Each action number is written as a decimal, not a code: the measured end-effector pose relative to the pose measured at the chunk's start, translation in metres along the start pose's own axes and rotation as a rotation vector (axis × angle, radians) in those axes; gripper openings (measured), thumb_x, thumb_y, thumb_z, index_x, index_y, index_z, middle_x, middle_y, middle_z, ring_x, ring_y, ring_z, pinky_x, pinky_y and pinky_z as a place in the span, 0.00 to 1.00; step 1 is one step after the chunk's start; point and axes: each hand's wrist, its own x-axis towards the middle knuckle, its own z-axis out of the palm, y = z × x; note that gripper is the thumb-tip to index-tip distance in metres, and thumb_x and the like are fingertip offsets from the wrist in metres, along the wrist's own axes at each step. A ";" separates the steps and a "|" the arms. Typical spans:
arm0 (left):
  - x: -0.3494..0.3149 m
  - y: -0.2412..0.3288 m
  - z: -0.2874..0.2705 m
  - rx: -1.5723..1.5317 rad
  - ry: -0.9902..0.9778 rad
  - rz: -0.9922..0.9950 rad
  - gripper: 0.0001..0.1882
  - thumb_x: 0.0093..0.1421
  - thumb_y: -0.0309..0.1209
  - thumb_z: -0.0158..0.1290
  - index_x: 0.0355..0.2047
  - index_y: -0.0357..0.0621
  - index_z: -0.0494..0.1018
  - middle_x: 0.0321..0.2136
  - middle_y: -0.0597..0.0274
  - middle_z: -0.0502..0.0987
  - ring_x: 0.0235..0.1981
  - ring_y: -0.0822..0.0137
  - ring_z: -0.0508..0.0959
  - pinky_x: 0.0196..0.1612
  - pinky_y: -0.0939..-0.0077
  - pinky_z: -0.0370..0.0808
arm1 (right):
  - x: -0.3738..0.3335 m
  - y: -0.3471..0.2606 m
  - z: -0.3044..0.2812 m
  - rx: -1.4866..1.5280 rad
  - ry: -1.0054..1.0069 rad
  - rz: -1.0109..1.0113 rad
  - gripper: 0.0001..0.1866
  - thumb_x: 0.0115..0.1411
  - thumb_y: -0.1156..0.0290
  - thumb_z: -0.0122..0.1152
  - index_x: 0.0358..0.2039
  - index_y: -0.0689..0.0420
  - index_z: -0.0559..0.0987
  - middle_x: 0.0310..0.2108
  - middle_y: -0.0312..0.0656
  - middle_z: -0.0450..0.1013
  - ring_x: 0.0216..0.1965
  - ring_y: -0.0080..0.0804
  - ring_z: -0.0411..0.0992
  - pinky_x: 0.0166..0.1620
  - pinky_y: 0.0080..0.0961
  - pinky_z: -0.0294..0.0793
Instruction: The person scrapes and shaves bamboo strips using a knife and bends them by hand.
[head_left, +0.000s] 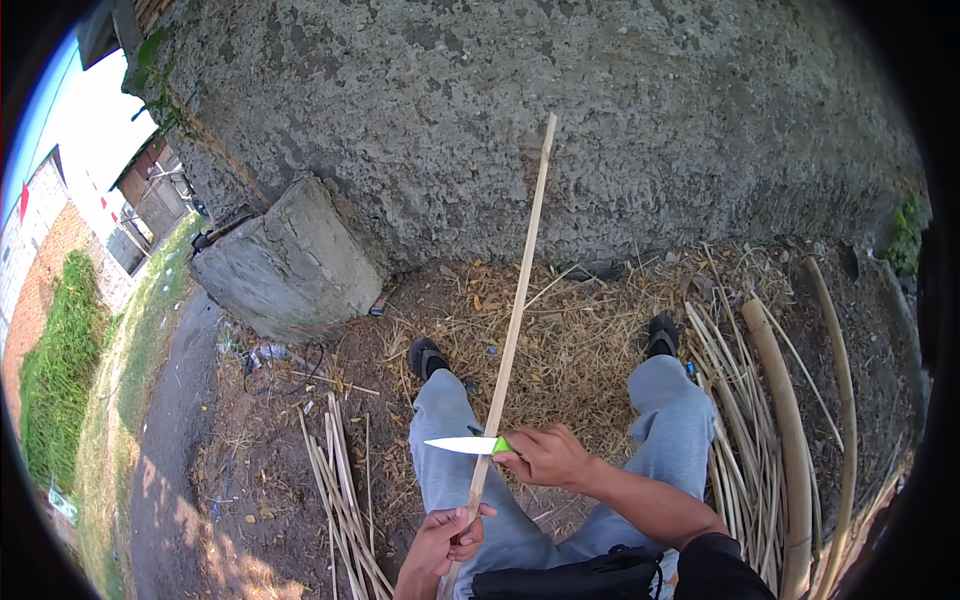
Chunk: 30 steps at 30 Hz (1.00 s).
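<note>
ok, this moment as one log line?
left hand: holds pale strip | right hand: holds green-handled knife across strip | nearby: loose strips both sides

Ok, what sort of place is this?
Probably an outdoor spot beside a building: a rough grey wall, debris-strewn ground, and a grey path with greenery beyond.

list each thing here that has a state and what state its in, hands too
long pale strip: slanted, unbroken where visible
knife: blade bare, pointing left across the strip
left hand: curled around the strip
right hand: closed on the knife
left-side strips: lying in a loose pile
right-side strips: likewise loose
thick pole: lying alongside them
</note>
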 end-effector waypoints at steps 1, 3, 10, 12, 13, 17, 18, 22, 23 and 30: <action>0.000 0.000 0.000 0.028 0.016 0.022 0.25 0.72 0.41 0.42 0.50 0.23 0.67 0.18 0.70 0.55 0.14 0.81 0.52 0.16 0.83 0.49 | 0.000 0.000 0.000 0.000 0.001 -0.001 0.13 0.59 0.61 0.64 0.33 0.59 0.78 0.22 0.41 0.75 0.14 0.36 0.72 0.15 0.32 0.68; 0.000 0.001 -0.001 0.012 -0.004 0.002 0.26 0.72 0.42 0.41 0.49 0.23 0.67 0.18 0.70 0.55 0.14 0.81 0.51 0.16 0.83 0.49 | 0.001 0.000 -0.002 -0.019 0.001 -0.001 0.14 0.59 0.60 0.65 0.34 0.59 0.78 0.21 0.41 0.75 0.14 0.36 0.72 0.14 0.31 0.67; 0.003 -0.003 -0.007 -0.057 -0.058 -0.016 0.26 0.72 0.43 0.41 0.48 0.24 0.68 0.17 0.71 0.52 0.13 0.80 0.51 0.16 0.82 0.48 | 0.003 -0.002 -0.003 -0.039 -0.014 0.003 0.14 0.59 0.59 0.65 0.32 0.58 0.78 0.19 0.40 0.74 0.13 0.36 0.71 0.14 0.31 0.66; 0.003 0.000 -0.003 -0.008 -0.017 0.008 0.25 0.72 0.42 0.41 0.48 0.24 0.69 0.17 0.72 0.53 0.14 0.80 0.51 0.16 0.82 0.48 | 0.004 -0.004 -0.004 -0.060 -0.007 0.015 0.14 0.60 0.58 0.64 0.31 0.58 0.77 0.18 0.41 0.74 0.13 0.37 0.71 0.15 0.32 0.66; 0.003 0.000 0.001 0.040 0.024 0.033 0.24 0.72 0.41 0.42 0.47 0.24 0.69 0.17 0.72 0.55 0.14 0.81 0.51 0.16 0.82 0.48 | 0.004 -0.004 -0.004 -0.062 -0.006 0.017 0.14 0.60 0.58 0.64 0.31 0.58 0.77 0.18 0.41 0.74 0.13 0.37 0.71 0.15 0.32 0.66; 0.003 -0.009 0.016 0.407 0.281 0.257 0.21 0.73 0.38 0.44 0.47 0.29 0.74 0.18 0.72 0.64 0.16 0.83 0.57 0.18 0.85 0.53 | 0.005 -0.007 -0.001 -0.067 -0.052 0.092 0.15 0.62 0.58 0.60 0.27 0.57 0.74 0.16 0.43 0.73 0.13 0.40 0.71 0.15 0.35 0.67; 0.004 -0.013 0.015 0.486 0.352 0.341 0.20 0.72 0.38 0.44 0.46 0.30 0.75 0.18 0.72 0.66 0.16 0.84 0.59 0.19 0.85 0.55 | 0.005 -0.007 -0.001 -0.060 -0.047 0.119 0.16 0.62 0.58 0.59 0.26 0.57 0.73 0.16 0.43 0.73 0.13 0.41 0.71 0.15 0.36 0.67; 0.006 -0.021 0.016 0.506 0.522 0.372 0.19 0.72 0.39 0.45 0.41 0.33 0.78 0.17 0.73 0.68 0.16 0.85 0.62 0.19 0.85 0.58 | 0.004 -0.006 0.002 -0.091 -0.027 0.107 0.17 0.63 0.58 0.57 0.24 0.56 0.70 0.15 0.44 0.72 0.12 0.42 0.70 0.15 0.38 0.67; 0.006 -0.024 0.016 0.505 0.523 0.373 0.19 0.72 0.39 0.45 0.41 0.33 0.78 0.17 0.73 0.68 0.16 0.85 0.62 0.19 0.85 0.58 | 0.004 -0.006 0.003 -0.097 -0.032 0.093 0.17 0.63 0.58 0.57 0.24 0.56 0.70 0.15 0.44 0.71 0.12 0.42 0.70 0.15 0.37 0.67; 0.002 -0.042 0.013 0.665 0.614 0.482 0.19 0.70 0.37 0.50 0.34 0.31 0.79 0.13 0.71 0.68 0.16 0.84 0.65 0.18 0.83 0.61 | -0.002 -0.002 0.020 -0.189 -0.014 0.041 0.19 0.64 0.54 0.55 0.23 0.55 0.70 0.15 0.41 0.69 0.11 0.39 0.69 0.14 0.35 0.66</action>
